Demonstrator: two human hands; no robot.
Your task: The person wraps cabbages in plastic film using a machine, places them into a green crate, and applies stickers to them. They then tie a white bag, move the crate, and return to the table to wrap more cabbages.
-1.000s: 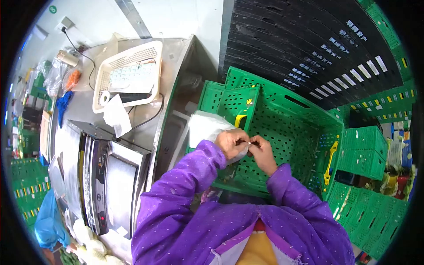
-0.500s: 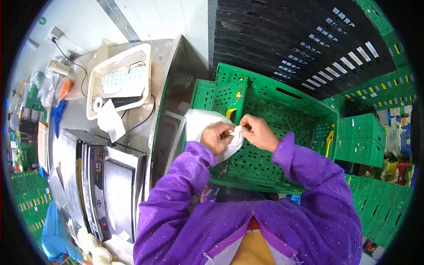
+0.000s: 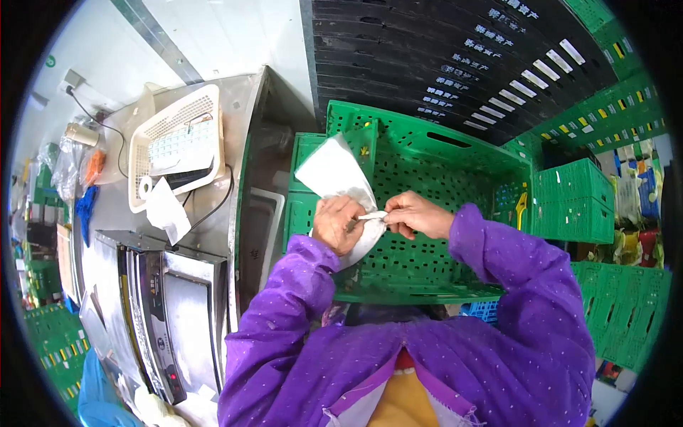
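A thin white bag (image 3: pixel 336 169), apparently plastic, hangs over the left side of a large green crate (image 3: pixel 441 263). Part of it stands up above the hands, and more shows below them. My left hand (image 3: pixel 337 223) is closed around the gathered part of the bag, thumb toward the right. My right hand (image 3: pixel 420 215) pinches a twisted end of the same bag, just right of the left hand. Both hands are over the crate, close together. Folds and fingers hide exactly how the twisted part is formed.
To the left, a metal table (image 3: pixel 245 107) carries a cream basket (image 3: pixel 217 142) with papers and a tape roll. In front of it stands a metal sealing machine (image 3: pixel 188 320). Black stacked crates (image 3: pixel 398 71) rise behind; green crates (image 3: pixel 573 203) stand at right.
The bag's upper part has swung up and spread above my left hand. The gathered part is now pulled out longer between both hands. The view has shifted slightly.
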